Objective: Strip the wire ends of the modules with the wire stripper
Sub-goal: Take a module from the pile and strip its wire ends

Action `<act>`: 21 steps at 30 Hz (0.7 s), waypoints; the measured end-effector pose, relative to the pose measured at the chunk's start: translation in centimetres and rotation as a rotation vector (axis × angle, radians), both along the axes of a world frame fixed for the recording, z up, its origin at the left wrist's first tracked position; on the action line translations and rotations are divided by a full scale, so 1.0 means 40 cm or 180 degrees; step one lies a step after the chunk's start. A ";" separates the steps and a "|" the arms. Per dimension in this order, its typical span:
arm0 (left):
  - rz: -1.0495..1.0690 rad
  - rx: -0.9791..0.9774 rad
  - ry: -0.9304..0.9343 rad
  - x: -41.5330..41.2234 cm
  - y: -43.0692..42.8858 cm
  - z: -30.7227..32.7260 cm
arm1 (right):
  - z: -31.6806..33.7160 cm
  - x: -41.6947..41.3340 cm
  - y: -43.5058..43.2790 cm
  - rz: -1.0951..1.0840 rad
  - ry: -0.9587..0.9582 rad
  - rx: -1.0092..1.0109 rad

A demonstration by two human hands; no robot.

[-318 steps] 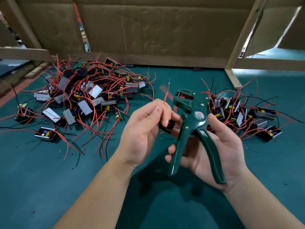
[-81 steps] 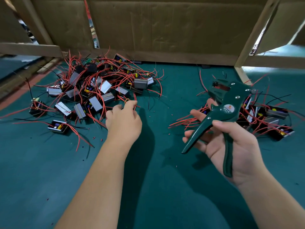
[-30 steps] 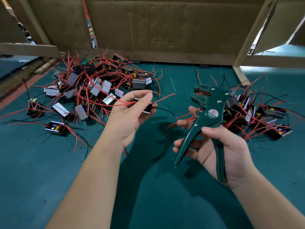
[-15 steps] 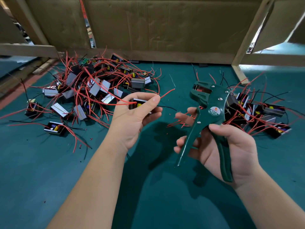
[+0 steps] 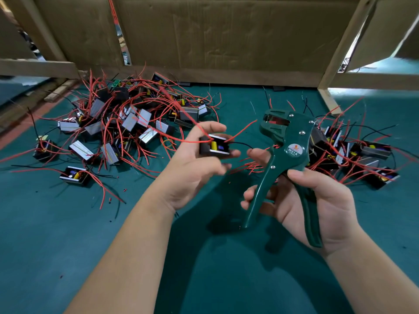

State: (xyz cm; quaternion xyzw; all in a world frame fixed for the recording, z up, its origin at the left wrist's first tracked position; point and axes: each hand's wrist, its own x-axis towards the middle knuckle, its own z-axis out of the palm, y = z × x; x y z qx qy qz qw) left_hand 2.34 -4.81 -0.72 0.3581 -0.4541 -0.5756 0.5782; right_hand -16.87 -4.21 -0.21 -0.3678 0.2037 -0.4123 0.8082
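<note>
Left grip: my left hand [image 5: 192, 168] curls fingers and thumb round one module [image 5: 215, 148], held above the middle of the tabletop [image 5: 68, 234] with its open side up.
Right grip: my right hand [image 5: 317, 200] wraps round the handles of the wire stripper [image 5: 288, 152]. The handles are spread and the tool's mouth is open, with nothing in it.
Wire in hand: a red wire [image 5: 240, 130] rises from the module toward the stripper's head, and a black wire [image 5: 242, 144] runs toward my right fingertips. Neither is in the mouth yet, so I judge this module not yet started.
Far-left heap: the left pile [image 5: 127, 123] is the larger one, a tangle of modules and red leads toward the far left corner. I take it to be the waiting stock.
Right-edge heap: the right pile [image 5: 362, 152] is smaller and lies along the right edge, just behind the stripper. I take it to be the finished ones, though the wire ends are too small for me to confirm bare copper.
Scraps: a few red bits [image 5: 124, 189] lie on the tabletop near the left pile, probably cut insulation.
Progress: I judge it under half done, going by the heap sizes.
Left to do: feed each lead of this module into the mouth, squeeze, set it aside, then work through the left pile.
</note>
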 end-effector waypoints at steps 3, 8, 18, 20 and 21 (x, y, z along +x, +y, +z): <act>-0.0752 0.0208 0.0075 0.019 0.010 0.001 | 0.004 -0.008 -0.009 -0.0131 -0.0018 0.0013; -0.1442 0.0949 0.0658 0.014 0.014 0.015 | 0.007 -0.016 -0.015 -0.0245 -0.0041 0.0045; -0.0319 0.0765 -0.0402 -0.055 0.002 -0.026 | 0.000 0.009 -0.003 0.0034 0.0092 0.0147; -0.0028 0.0636 -0.0640 -0.055 -0.004 -0.027 | -0.004 0.010 -0.004 0.0049 0.0100 0.0115; 0.0113 0.0581 -0.0777 -0.054 -0.006 -0.026 | -0.006 0.010 -0.004 0.0049 0.0106 0.0090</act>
